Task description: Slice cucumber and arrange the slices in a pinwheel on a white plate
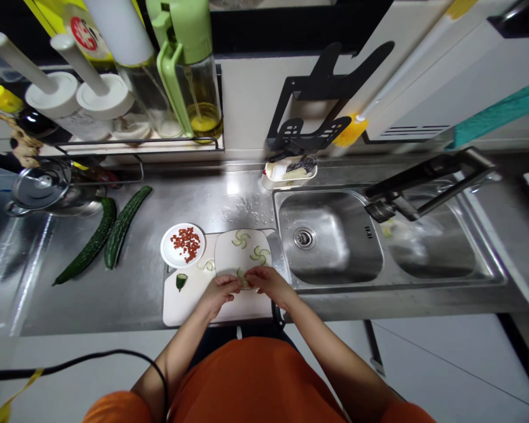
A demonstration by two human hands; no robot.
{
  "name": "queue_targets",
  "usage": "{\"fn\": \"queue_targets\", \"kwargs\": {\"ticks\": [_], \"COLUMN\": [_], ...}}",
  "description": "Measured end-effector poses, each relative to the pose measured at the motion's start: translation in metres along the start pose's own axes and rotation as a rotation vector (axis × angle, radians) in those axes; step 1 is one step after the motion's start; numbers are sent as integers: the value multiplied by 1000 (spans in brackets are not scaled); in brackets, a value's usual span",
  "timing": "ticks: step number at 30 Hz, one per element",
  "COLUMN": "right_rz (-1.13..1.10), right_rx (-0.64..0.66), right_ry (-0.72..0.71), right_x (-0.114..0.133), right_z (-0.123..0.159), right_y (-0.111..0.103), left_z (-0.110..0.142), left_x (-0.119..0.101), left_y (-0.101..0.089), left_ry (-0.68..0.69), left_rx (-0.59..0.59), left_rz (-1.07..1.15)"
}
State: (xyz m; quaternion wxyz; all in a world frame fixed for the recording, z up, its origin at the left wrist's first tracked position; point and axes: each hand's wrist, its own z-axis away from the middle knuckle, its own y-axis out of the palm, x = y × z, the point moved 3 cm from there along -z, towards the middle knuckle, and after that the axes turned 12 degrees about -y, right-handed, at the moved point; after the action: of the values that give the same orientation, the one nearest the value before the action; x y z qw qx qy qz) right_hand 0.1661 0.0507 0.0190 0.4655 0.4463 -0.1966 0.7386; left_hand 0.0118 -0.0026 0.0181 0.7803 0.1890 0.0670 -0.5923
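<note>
Over the near edge of a white squarish plate (229, 252), my left hand (220, 294) and my right hand (268, 284) meet with fingertips pinched together. Between them is a thin, pale green cucumber slice, mostly covered by the fingers. Curved cucumber slices form a pinwheel (241, 239) at the back of the plate and another pinwheel (260, 255) at its right. A few more slices show just beyond my fingertips. The plate rests on a pale cutting board (176, 308), where a cut cucumber end (181, 281) and loose cucumber scraps (208, 265) lie to the left.
A round white dish (170, 258) of chopped red bits sits left of the plate. Two whole cucumbers (90, 249) lie farther left, near a lidded pot (42, 185). To the right are a steel double sink (335, 235) and faucet (405, 188). Bottles stand on a rack (136, 144) behind.
</note>
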Motion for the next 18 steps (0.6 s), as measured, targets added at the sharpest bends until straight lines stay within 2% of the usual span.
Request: {"fn": "queue_targets", "kwargs": {"ticks": [9,18], "right_rz": [50,26], "right_rx": [-39,-6], "right_ry": [-33,10], "right_x": [-13,-8], "right_z": [-8,-6], "right_y": [2,1], "left_z": [-5,-3], "left_x": [3,-1], "left_y": [-4,-2], "left_ry": [123,168], "left_rx": [-71,-105], "left_rz": [-115,-130]}}
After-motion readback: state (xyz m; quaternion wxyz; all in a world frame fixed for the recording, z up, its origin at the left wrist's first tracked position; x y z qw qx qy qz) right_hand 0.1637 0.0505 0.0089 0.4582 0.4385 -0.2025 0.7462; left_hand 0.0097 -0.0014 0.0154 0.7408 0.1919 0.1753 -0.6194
